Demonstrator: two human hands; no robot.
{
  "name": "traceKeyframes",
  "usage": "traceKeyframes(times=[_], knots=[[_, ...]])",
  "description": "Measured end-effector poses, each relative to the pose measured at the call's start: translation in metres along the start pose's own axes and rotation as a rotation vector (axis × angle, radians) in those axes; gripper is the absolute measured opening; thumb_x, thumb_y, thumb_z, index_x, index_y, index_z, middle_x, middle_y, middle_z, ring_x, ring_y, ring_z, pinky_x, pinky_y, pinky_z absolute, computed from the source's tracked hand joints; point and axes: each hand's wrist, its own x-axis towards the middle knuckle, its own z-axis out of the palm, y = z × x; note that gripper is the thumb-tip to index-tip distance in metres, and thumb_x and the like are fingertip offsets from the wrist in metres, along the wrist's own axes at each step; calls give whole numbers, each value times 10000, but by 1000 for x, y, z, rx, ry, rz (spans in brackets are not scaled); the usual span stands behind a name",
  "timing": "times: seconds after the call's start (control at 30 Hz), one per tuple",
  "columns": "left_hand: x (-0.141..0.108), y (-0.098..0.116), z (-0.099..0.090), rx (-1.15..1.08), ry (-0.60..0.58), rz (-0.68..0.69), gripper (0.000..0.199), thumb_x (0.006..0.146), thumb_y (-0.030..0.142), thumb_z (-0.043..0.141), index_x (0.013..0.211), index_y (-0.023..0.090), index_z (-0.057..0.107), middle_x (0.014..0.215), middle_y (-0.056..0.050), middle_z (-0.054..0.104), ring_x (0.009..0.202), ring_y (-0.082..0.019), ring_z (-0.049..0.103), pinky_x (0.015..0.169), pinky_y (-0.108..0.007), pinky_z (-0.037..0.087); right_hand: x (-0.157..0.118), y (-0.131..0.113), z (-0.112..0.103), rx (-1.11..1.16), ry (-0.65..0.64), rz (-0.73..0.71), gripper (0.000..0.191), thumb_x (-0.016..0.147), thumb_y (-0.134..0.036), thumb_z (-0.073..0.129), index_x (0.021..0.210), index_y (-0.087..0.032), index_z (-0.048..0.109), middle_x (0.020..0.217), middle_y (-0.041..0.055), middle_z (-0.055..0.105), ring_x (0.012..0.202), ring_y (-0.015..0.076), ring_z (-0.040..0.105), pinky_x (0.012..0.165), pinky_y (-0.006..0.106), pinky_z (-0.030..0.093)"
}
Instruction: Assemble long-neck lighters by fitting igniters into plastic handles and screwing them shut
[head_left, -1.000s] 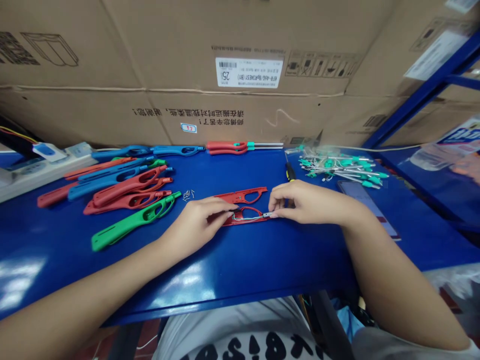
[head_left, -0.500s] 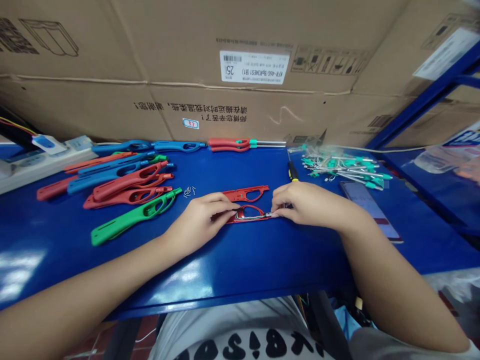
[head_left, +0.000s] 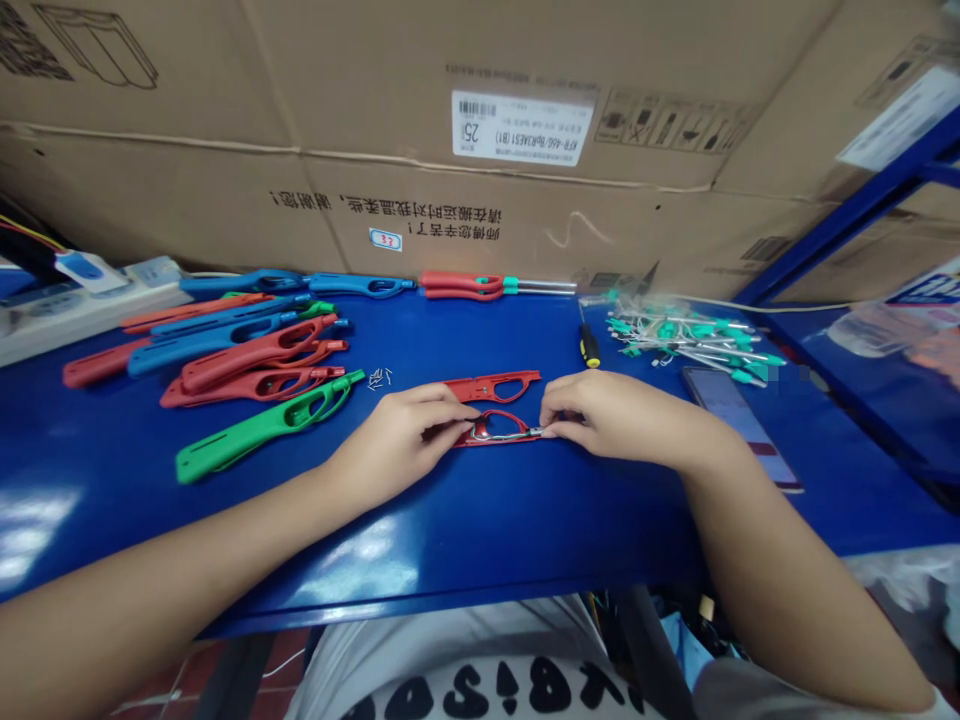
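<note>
A red half shell [head_left: 491, 441] with thin wires along its loop lies near the middle of the blue table. My left hand [head_left: 412, 430] pinches at its left part, thumb and fingers closed; what is between the fingertips is mostly hidden. At the shell's right end, my right hand [head_left: 581, 412] has its thumb and fingers closed on a small metal wire end. Just behind lies a second red half shell [head_left: 484, 387], its left end partly covered by my left hand. Small screws [head_left: 379, 379] are scattered left of it.
Several red, blue and green shells [head_left: 262, 430] lie at the left. A screwdriver [head_left: 588, 345], wired metal rods [head_left: 690, 335] and a phone [head_left: 742, 428] are at the right. A cardboard box [head_left: 375, 130] stands behind, a power strip [head_left: 90, 318] far left.
The view has shifted slightly. Both hands keep nearly the same places at the red half shell, with the right hand's fingers slightly adjusted.
</note>
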Motion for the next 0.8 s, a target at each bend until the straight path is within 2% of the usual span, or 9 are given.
traceKeyframes(times=[0.23, 0.37, 0.47, 0.57, 0.8], knots=[[-1, 1, -1, -20, -6, -22, 198, 940, 133, 602, 1053, 165, 761, 894, -42, 724, 757, -136, 676, 689, -251, 543, 0, 0, -1, 36, -9, -7, 156, 894, -118, 588, 839, -172, 724, 901, 39, 723, 833, 172, 632, 750, 277, 437], [-2, 4, 0, -19, 15, -55, 255, 929, 132, 564, 1104, 181, 743, 1089, -70, 699, 755, -127, 659, 629, -246, 535, -2, -1, -3, 59, 45, -31, 142, 918, -157, 586, 904, -178, 726, 966, 48, 722, 871, 180, 633, 773, 287, 446], [-2, 10, 1, 15, 41, -39, 316, 930, 137, 533, 1191, 181, 706, 1208, -95, 665, 925, -185, 657, 741, -310, 554, -3, -2, -4, 76, 75, -56, 141, 936, -183, 580, 919, -179, 719, 971, 51, 721, 874, 183, 632, 785, 294, 450], [0, 16, 2, 61, 13, 22, 302, 957, 162, 523, 1199, 182, 702, 1200, -93, 682, 1026, -227, 617, 880, -394, 511, -3, -4, -3, 66, 62, -58, 139, 931, -168, 576, 915, -174, 713, 974, 57, 721, 873, 188, 637, 781, 297, 452], [18, 27, 6, 187, -128, 63, 221, 974, 350, 613, 1119, 253, 748, 1182, -57, 702, 1011, -239, 579, 857, -391, 436, -3, -6, -3, 81, 67, -77, 157, 928, -146, 564, 946, -172, 718, 1003, 64, 723, 902, 196, 648, 800, 299, 454]])
